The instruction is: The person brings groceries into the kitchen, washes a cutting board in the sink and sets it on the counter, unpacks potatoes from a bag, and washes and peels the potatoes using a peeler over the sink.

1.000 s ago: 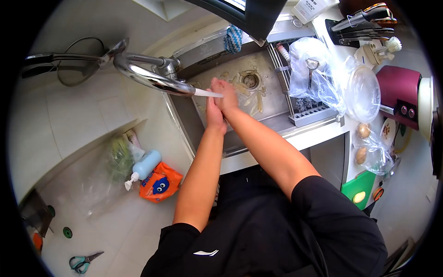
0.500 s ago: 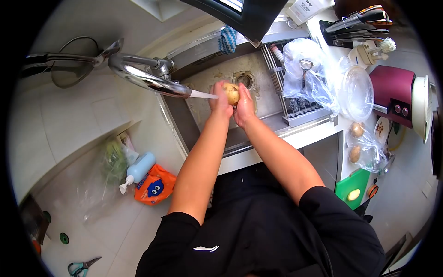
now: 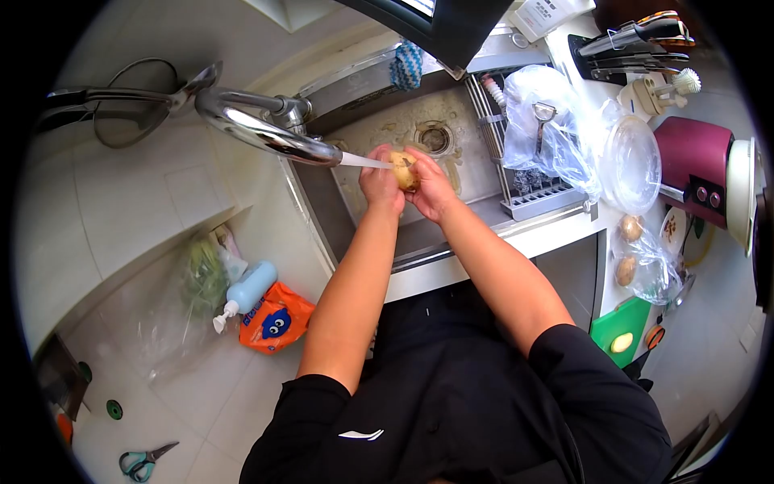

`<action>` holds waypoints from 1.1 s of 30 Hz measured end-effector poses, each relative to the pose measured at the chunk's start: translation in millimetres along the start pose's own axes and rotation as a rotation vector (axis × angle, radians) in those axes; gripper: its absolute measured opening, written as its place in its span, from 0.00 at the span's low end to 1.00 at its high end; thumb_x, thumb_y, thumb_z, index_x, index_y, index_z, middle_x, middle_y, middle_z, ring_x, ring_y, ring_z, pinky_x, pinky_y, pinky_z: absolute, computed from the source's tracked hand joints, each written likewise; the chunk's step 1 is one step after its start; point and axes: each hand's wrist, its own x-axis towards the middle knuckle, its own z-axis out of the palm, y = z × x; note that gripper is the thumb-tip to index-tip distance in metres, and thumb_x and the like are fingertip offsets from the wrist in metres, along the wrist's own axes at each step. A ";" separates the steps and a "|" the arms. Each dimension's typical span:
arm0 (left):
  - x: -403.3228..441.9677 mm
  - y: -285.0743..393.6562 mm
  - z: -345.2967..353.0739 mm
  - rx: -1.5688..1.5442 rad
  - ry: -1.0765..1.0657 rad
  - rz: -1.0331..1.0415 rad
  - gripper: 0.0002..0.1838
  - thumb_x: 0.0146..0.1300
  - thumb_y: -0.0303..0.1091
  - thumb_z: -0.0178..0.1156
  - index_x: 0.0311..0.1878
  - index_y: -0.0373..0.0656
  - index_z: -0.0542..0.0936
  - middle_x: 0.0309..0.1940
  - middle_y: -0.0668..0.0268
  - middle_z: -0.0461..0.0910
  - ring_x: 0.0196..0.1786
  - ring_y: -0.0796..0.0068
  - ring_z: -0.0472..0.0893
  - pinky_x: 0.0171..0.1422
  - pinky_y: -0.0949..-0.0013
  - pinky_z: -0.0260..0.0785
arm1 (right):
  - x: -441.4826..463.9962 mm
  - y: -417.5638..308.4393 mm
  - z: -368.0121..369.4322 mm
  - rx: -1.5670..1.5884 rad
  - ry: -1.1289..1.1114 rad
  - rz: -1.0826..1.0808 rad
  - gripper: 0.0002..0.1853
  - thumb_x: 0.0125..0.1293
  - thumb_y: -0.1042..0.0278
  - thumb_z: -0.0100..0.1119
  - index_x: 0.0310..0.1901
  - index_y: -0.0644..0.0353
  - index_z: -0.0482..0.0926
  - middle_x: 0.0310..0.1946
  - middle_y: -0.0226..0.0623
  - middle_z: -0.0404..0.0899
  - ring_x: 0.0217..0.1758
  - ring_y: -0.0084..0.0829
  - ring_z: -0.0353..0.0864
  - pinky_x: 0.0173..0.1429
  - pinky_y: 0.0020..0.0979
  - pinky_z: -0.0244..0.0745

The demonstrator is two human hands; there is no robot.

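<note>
A yellowish potato (image 3: 404, 171) with brown patches is held between both hands above the sink (image 3: 367, 129). My left hand (image 3: 380, 184) is closed on its left side, and my right hand (image 3: 433, 190) grips it from the right, with fingers over its top. Water streams from the chrome faucet (image 3: 270, 139) onto the potato and the left fingers. Behind the hands, the round drain (image 3: 434, 139) shows in the wet sink floor. The undersides of the potato and the palms are hidden.
Right of the sink stand a rack (image 3: 548, 200) with a peeler (image 3: 542, 121) on plastic, a clear bowl (image 3: 631, 161), a knife block (image 3: 592, 60) and a maroon appliance (image 3: 692, 165). A peeled piece lies on a green board (image 3: 610, 327). Scissors (image 3: 143, 463) lie at lower left.
The potato has turned a little in my hands, and a dark patch shows on it now. My right fingers have shifted over its top. The whole view has moved slightly.
</note>
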 end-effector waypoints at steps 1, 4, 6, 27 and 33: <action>-1.0 -0.5 0.1 0.040 -0.008 0.024 0.14 0.71 0.31 0.63 0.55 0.33 0.81 0.49 0.61 0.83 0.50 0.68 0.83 0.58 0.65 0.78 | -1.3 -0.5 2.0 0.004 0.018 -0.001 0.26 0.73 0.69 0.49 0.72 0.48 0.70 0.64 0.41 0.75 0.63 0.42 0.79 0.60 0.53 0.81; -2.3 -1.5 2.3 0.062 -0.001 0.044 0.14 0.71 0.31 0.64 0.54 0.33 0.81 0.48 0.62 0.83 0.50 0.69 0.83 0.57 0.66 0.78 | 7.2 3.8 -0.6 -0.006 0.048 -0.002 0.21 0.77 0.64 0.50 0.69 0.48 0.72 0.62 0.40 0.75 0.62 0.42 0.79 0.57 0.56 0.82; -1.5 -2.3 1.9 0.129 0.001 0.049 0.14 0.72 0.31 0.63 0.55 0.33 0.81 0.49 0.61 0.83 0.50 0.68 0.83 0.57 0.65 0.78 | 12.7 5.3 -0.6 -0.019 0.060 0.000 0.18 0.79 0.61 0.50 0.67 0.49 0.73 0.61 0.39 0.76 0.62 0.42 0.79 0.55 0.57 0.83; 2.9 -5.4 -5.9 0.031 -0.006 -0.050 0.11 0.72 0.28 0.60 0.55 0.35 0.80 0.49 0.61 0.82 0.53 0.66 0.83 0.58 0.63 0.79 | 6.5 -1.9 -9.8 0.038 -0.011 0.097 0.31 0.72 0.69 0.48 0.77 0.52 0.63 0.68 0.44 0.72 0.68 0.45 0.77 0.67 0.55 0.77; -0.7 -4.5 -4.2 0.128 -0.065 0.022 0.13 0.72 0.30 0.62 0.55 0.33 0.80 0.50 0.60 0.83 0.53 0.68 0.82 0.59 0.65 0.78 | 10.3 -2.7 -9.6 0.038 0.010 0.104 0.26 0.72 0.69 0.49 0.72 0.52 0.69 0.64 0.42 0.76 0.64 0.45 0.79 0.64 0.56 0.79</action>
